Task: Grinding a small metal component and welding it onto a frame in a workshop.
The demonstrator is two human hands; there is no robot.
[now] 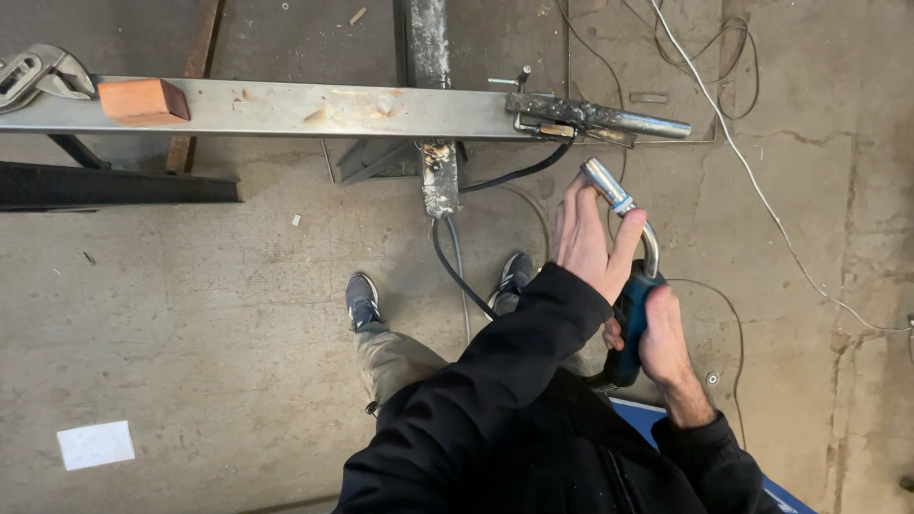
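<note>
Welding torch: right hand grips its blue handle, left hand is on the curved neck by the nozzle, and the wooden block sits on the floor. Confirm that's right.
Not quite. The head view shows the wooden block resting on the steel bar, not the floor. The rest stands: right hand on the welding torch handle, left hand on its neck.

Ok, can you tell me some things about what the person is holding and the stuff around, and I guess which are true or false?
1. The right hand grips the blue handle of a welding torch. True.
2. The left hand rests on the wooden block. False: it touches the torch's curved metal neck near the nozzle.
3. The wooden block sits on the long steel bar. True.
4. The clamp is fixed to the left end of the bar. False: it is at the right end.
5. A white paper lies on the floor. True.
</note>
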